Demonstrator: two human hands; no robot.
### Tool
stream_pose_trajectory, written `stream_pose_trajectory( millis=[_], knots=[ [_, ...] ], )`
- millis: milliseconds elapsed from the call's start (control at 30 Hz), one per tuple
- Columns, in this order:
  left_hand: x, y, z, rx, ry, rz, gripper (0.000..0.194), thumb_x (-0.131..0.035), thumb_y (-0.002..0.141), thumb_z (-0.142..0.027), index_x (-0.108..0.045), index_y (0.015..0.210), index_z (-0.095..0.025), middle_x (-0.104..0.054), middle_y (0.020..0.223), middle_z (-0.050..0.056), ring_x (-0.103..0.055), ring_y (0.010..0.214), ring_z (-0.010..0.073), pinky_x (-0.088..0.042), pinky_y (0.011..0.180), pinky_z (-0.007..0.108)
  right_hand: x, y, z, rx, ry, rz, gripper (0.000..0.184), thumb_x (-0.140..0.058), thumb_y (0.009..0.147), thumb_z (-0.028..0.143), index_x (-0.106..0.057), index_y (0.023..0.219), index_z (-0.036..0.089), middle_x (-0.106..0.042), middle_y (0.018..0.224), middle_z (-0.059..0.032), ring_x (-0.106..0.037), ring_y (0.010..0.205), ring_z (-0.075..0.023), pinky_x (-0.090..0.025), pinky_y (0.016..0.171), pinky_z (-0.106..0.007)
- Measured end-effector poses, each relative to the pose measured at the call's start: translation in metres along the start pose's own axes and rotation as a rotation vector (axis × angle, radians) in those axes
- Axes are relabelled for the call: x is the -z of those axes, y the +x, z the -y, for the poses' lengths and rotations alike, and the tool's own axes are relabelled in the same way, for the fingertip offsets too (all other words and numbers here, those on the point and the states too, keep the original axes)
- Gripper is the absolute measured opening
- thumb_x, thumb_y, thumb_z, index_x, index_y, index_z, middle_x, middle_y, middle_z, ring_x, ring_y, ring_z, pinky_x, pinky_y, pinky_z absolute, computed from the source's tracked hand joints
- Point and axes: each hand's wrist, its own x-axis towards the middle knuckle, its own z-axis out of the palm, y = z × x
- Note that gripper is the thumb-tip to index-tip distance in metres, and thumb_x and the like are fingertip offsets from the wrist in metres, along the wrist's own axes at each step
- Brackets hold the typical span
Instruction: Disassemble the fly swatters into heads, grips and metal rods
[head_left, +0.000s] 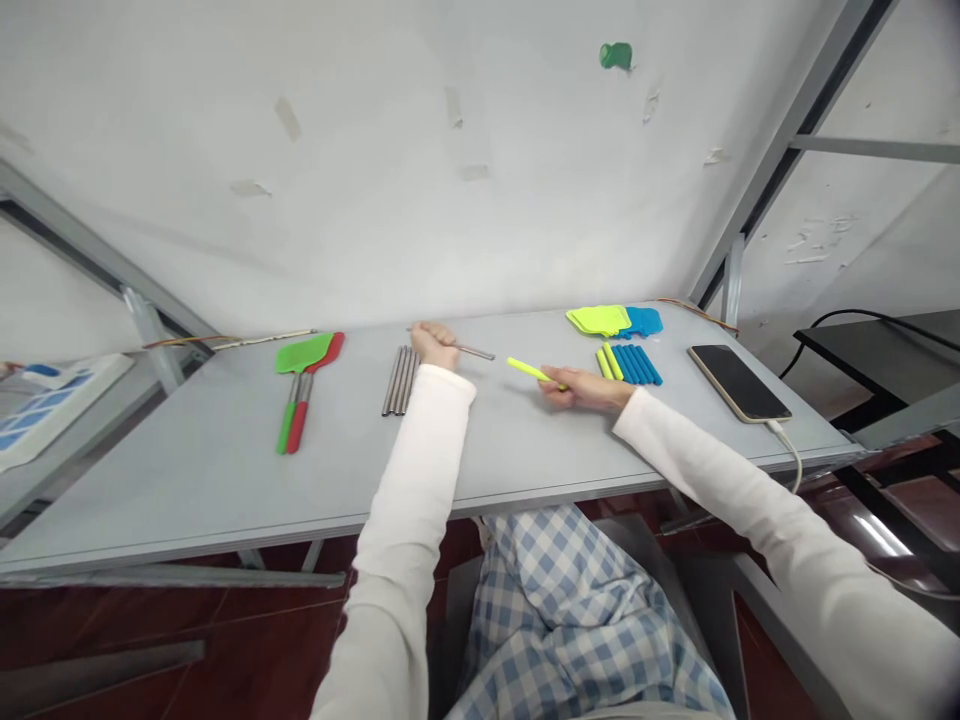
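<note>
My left hand [435, 345] is closed around a thin metal rod [477, 352], one end of which sticks out to the right. My right hand [579, 388] grips a bright yellow tube-shaped handle [527, 369], its free end pointing left at the rod. A small gap separates rod and handle, both just above the table. Several metal rods [400, 382] lie side by side beside my left wrist. Right of my right hand, yellow handles [610, 362] and blue handles [637, 364] form a row. Behind them lie flat yellow heads [600, 320] and blue heads [643, 321].
At the left of the grey table [225, 480] lie a green paddle-shaped tool [304, 354] and a red one [298, 425], partly overlapping. A phone [739, 382] with a white cable [786, 440] rests at the right. A white wall [420, 230] rises behind the table.
</note>
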Motion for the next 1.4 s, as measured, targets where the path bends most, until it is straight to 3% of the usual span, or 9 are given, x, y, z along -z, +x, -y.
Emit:
stream_pose_trajectory(
  millis=[100, 267, 400, 467, 533, 600, 767, 967, 1400],
  knots=[
    [0.011, 0.007, -0.018, 0.034, -0.101, 0.002, 0.038, -0.029, 0.092, -0.017, -0.008, 0.061, -0.020, -0.008, 0.043, -0.009, -0.009, 0.030, 0.0021, -0.009, 0.032, 0.015, 0.016, -0.030, 0.001, 0.003, -0.103, -0.259, 0.043, -0.032, 0.094, 0.059, -0.045, 0.077, 0.021, -0.028, 0.056, 0.0075, -0.025, 0.051, -0.0104, -0.025, 0.053, -0.025],
    [-0.001, -0.003, 0.001, 0.207, 0.252, 0.257, 0.038, -0.046, 0.090, -0.027, -0.025, 0.059, -0.021, -0.015, 0.046, -0.011, -0.013, 0.033, 0.0019, -0.008, 0.033, 0.015, 0.016, -0.024, 0.006, -0.062, -0.848, -0.620, 0.041, -0.039, 0.096, 0.045, -0.066, 0.094, 0.014, -0.063, 0.085, -0.0077, -0.052, 0.076, -0.0169, -0.034, 0.069, -0.029],
    [-0.003, -0.008, 0.024, 0.020, 0.750, 0.145, 0.011, -0.054, 0.081, -0.026, -0.045, 0.077, -0.019, -0.040, 0.058, -0.006, -0.036, 0.043, 0.0057, -0.028, 0.042, 0.017, 0.007, -0.010, 0.001, -0.292, -1.344, -0.720, 0.040, -0.037, 0.095, 0.024, -0.054, 0.126, 0.006, -0.068, 0.097, -0.0191, -0.058, 0.094, -0.0283, -0.032, 0.084, -0.037],
    [0.001, -0.007, 0.030, -0.055, 0.879, 0.066, 0.021, -0.058, 0.072, -0.018, -0.050, 0.091, -0.019, -0.056, 0.080, 0.003, -0.055, 0.064, 0.0120, -0.042, 0.057, 0.022, 0.007, -0.012, -0.002, -0.369, -1.447, -0.729, 0.042, -0.036, 0.093, 0.018, -0.048, 0.131, 0.003, -0.067, 0.096, -0.0211, -0.058, 0.098, -0.0311, -0.032, 0.085, -0.039],
    [0.005, -0.008, 0.033, -0.142, 1.064, 0.039, 0.046, -0.061, 0.064, -0.011, -0.052, 0.108, -0.019, -0.058, 0.108, 0.012, -0.059, 0.099, 0.0217, -0.046, 0.080, 0.031, 0.009, -0.018, -0.004, -0.411, -1.493, -0.760, 0.036, -0.035, 0.092, 0.017, -0.054, 0.120, 0.004, -0.066, 0.098, -0.0227, -0.056, 0.100, -0.0329, -0.031, 0.084, -0.040],
    [0.009, -0.011, 0.037, -0.254, 1.407, 0.061, 0.059, -0.060, 0.063, -0.009, -0.052, 0.121, -0.018, -0.049, 0.130, 0.018, -0.046, 0.124, 0.0304, -0.038, 0.099, 0.039, 0.010, -0.024, -0.005, -0.437, -1.525, -0.818, 0.032, -0.034, 0.091, 0.016, -0.059, 0.107, 0.005, -0.062, 0.104, -0.0252, -0.052, 0.103, -0.0346, -0.031, 0.083, -0.041],
    [0.021, -0.028, 0.040, -0.404, 1.944, 0.168, 0.049, -0.048, 0.079, -0.019, -0.058, 0.127, -0.017, -0.045, 0.137, 0.020, -0.039, 0.129, 0.0346, -0.029, 0.106, 0.045, 0.011, -0.022, -0.011, -0.377, -1.549, -0.890, 0.048, -0.035, 0.085, 0.007, -0.046, 0.132, 0.008, -0.051, 0.124, -0.0245, -0.045, 0.109, -0.0336, -0.031, 0.083, -0.040],
    [0.045, -0.045, 0.033, -0.597, 2.092, 0.095, 0.046, -0.043, 0.086, -0.022, -0.061, 0.128, -0.027, -0.048, 0.136, 0.016, -0.042, 0.126, 0.0342, -0.030, 0.103, 0.049, 0.027, 0.001, -0.012, -0.313, -1.565, -0.785, 0.044, -0.037, 0.083, 0.006, -0.054, 0.124, 0.007, -0.049, 0.128, -0.0239, -0.044, 0.112, -0.0327, -0.031, 0.087, -0.041],
    [0.075, -0.062, 0.014, -0.461, 2.087, -0.125, 0.046, -0.040, 0.091, -0.027, -0.057, 0.133, -0.035, -0.027, 0.158, 0.009, -0.020, 0.143, 0.0401, -0.022, 0.106, 0.065, 0.043, -0.007, -0.016, -0.292, -1.499, -0.760, 0.045, -0.037, 0.083, 0.005, -0.064, 0.117, 0.017, -0.060, 0.109, -0.0165, -0.047, 0.104, -0.0311, -0.026, 0.085, -0.041]
  ],
)
